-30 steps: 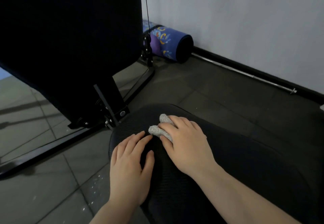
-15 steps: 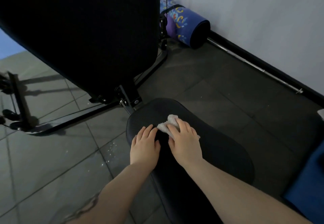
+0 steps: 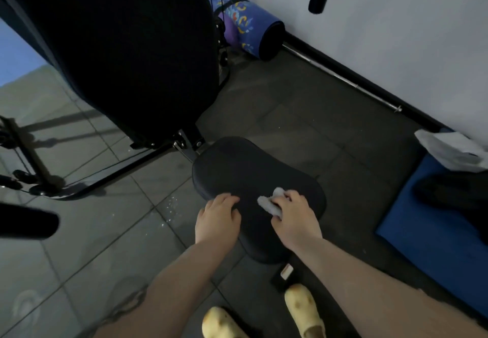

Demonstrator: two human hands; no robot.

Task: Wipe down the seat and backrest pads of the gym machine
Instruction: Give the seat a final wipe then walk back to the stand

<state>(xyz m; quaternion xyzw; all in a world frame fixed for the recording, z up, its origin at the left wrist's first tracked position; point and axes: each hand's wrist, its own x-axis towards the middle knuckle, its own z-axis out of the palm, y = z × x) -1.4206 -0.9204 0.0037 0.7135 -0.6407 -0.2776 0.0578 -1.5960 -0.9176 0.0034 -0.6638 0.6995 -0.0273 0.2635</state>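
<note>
Wiping seat pad (image 3: 253, 168), backrest pad (image 3: 126, 47) looming beyond, yoga mat (image 3: 248, 28) by the wall.
My right hand (image 3: 293, 216) keeps its grip round the cloth (image 3: 269, 204); left hand (image 3: 216, 221) rests flat, fingers relaxed.

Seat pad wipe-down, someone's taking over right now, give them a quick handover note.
Right hand grips the grey cloth against the seat pad, near its right side.
Left hand rests curled on the seat's left edge, holding nothing.
Backrest pad stands upright behind the seat, untouched by either hand.
Done: can't tell how much of the seat is wiped.
Left: finish the seat, then wipe the backrest.
</note>
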